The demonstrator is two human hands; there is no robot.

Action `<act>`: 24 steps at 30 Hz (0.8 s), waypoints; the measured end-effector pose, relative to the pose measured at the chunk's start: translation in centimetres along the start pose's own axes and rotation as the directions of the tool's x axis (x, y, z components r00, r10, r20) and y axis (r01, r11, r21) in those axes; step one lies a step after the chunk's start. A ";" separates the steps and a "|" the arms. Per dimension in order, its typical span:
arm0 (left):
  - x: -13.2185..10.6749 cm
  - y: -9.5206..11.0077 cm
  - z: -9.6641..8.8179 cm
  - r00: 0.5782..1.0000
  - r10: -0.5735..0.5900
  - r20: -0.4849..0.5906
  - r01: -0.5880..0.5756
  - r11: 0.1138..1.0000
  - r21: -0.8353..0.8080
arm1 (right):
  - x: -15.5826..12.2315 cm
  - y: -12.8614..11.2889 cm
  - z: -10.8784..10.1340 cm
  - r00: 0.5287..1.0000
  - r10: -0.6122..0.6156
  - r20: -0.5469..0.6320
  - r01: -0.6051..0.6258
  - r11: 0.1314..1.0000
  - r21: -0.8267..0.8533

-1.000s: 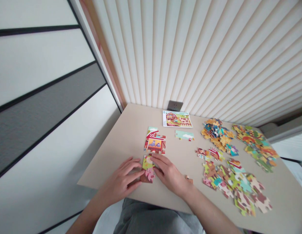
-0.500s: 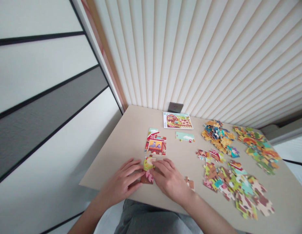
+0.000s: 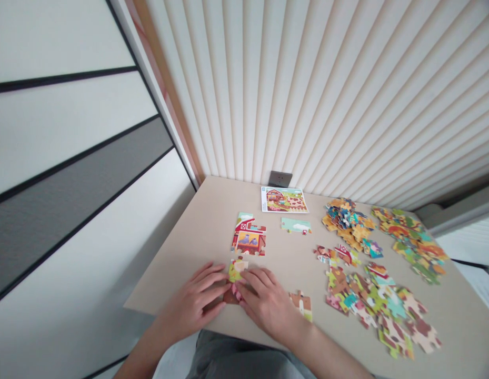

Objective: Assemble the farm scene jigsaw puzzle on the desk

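Note:
Near the front edge of the table, yellow-green puzzle pieces (image 3: 238, 268) lie just above a brown and pink puzzle piece (image 3: 230, 296). My left hand (image 3: 200, 296) rests at their left side, fingers stretched and slightly apart, tips touching the edge. From the right, my right hand (image 3: 263, 301) reaches over with bent fingers, its thumb and fingertips on the pink part, partly covering it. Just beyond them lies a joined barn section (image 3: 249, 239) with two birds in its window. Beside my right wrist is a brown puzzle piece (image 3: 301, 304).
A printed picture card (image 3: 285, 200) lies at the back, with a joined sky strip (image 3: 296, 225) below it. Loose farm pieces (image 3: 380, 300) spread on the right. Behind them are an orange and blue pile (image 3: 349, 221) and a green-orange pile (image 3: 412, 239). A pleated wall borders the table (image 3: 181, 237).
My right hand has shifted slightly left and lower over the pink piece, covering more of it. My left hand stays beside the pieces. The whole view has moved a little.

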State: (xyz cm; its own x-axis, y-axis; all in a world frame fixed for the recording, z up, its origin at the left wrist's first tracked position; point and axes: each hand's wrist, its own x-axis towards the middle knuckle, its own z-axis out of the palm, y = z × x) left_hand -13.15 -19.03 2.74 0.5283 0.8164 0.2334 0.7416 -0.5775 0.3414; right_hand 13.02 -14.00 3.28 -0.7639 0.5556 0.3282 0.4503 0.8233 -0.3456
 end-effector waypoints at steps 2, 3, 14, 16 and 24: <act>-0.1 -0.1 0.1 1.000 -0.001 -0.008 0.001 1.000 -0.003 | -0.1 -0.1 0.1 1.000 0.001 -0.005 -0.001 1.000 0.002; -0.2 -0.1 0.2 1.000 -0.003 -0.010 0.003 1.000 -0.003 | -0.1 -0.1 0.2 1.000 0.001 -0.002 -0.001 1.000 0.000; -0.2 0.0 0.3 0.999 -0.017 -0.044 0.017 1.000 0.010 | -0.1 -0.5 -0.8 0.995 0.099 0.015 -0.100 0.995 0.011; -0.2 0.0 0.3 0.999 -0.019 -0.041 0.019 1.000 0.011 | -0.2 -0.5 -0.8 0.995 0.098 0.029 -0.099 0.995 0.018; -0.3 -0.1 0.5 0.997 -0.026 -0.078 0.029 0.999 0.026 | 0.1 -0.3 -0.6 0.993 0.112 0.031 -0.114 0.991 0.074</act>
State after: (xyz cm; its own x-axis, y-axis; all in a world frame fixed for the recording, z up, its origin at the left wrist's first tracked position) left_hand -13.18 -19.23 2.16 0.4746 0.8294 0.2946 0.7671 -0.5539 0.3237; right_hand 13.04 -14.13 3.97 -0.7231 0.6401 0.2598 0.4986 0.7439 -0.4449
